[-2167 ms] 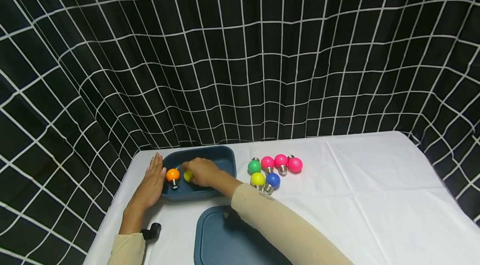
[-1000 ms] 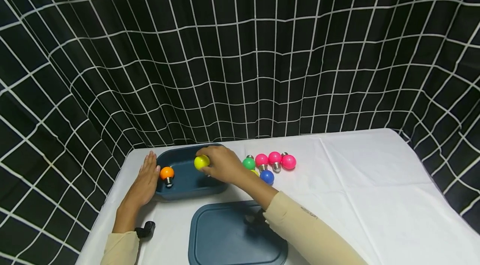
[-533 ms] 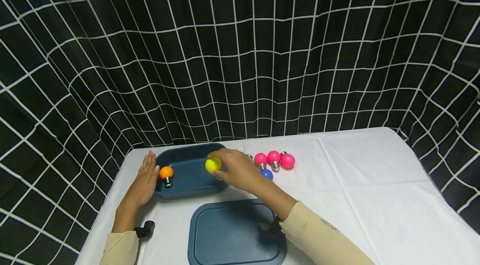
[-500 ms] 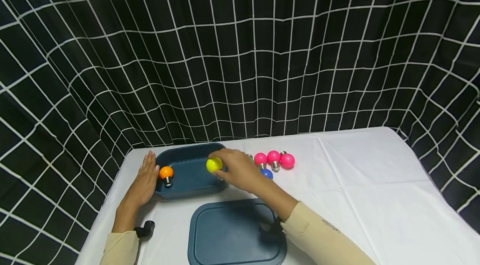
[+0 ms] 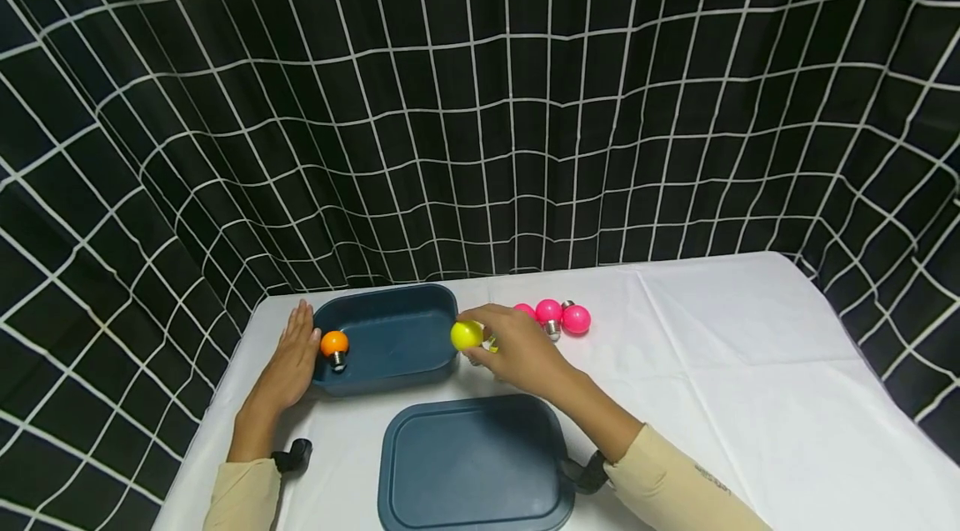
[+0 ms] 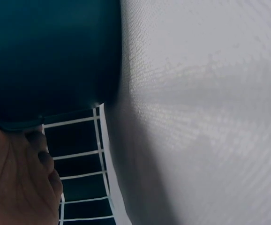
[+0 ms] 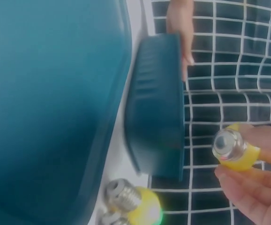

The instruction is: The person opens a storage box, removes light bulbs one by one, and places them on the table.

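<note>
My right hand [image 5: 521,348] pinches a yellow light bulb [image 5: 466,335] between thumb and fingers, just right of the blue plastic container [image 5: 390,385]. In the right wrist view the held bulb's metal screw base [image 7: 227,144] faces the camera. My left hand [image 5: 288,360] lies with straight fingers along the container's left end; the left wrist view shows its palm side [image 6: 20,178] against the container wall [image 6: 51,61]. Inside the container, at the left, lies an orange bulb [image 5: 334,343]. A second yellow bulb [image 7: 145,206] rests on the table, mostly hidden behind my right hand in the head view.
Several pink bulbs [image 5: 576,320] lie on the white-clothed table [image 5: 712,398] right of my right hand. A flat blue lid [image 5: 476,464] lies in front of the container. Behind the table hangs a black curtain with white grid lines [image 5: 525,139].
My right hand has lifted the yellow bulb from inside the container and carried it rightward past the container's right end. My left hand has stayed at the left end.
</note>
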Demonstrator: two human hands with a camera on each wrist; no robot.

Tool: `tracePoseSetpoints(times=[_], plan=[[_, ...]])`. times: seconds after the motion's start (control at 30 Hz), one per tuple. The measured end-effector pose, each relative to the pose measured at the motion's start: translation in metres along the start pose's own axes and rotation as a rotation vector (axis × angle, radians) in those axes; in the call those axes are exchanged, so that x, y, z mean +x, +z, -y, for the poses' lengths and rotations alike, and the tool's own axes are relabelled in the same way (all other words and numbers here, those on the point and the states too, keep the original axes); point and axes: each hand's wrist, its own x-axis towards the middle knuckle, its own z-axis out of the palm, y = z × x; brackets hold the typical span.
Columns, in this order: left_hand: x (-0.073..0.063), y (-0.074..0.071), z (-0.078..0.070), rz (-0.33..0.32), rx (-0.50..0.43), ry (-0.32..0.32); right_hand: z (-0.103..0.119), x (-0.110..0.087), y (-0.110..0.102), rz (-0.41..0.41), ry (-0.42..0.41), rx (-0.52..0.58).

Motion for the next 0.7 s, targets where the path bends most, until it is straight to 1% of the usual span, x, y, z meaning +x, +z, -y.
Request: tracePoseSetpoints(times=[0.2, 0.43, 0.57, 0.7], plan=[[0.000, 0.000, 0.000, 0.008, -0.007, -0.004, -0.013, -0.013, -0.006, -0.005, 0.028, 0.011], [0.000, -0.001, -0.002, -0.004, -0.022, 0.007, -0.031, -0.024, -0.017, -0.066, 0.065, 0.038], [-0.001, -0.001, -0.003, -0.009, -0.018, 0.005, -0.039, -0.030, -0.021, -0.082, 0.089, 0.067], [0.000, -0.002, -0.003, -0.002, -0.006, 0.001, -0.048, -0.033, -0.024, -0.102, 0.102, 0.061]])
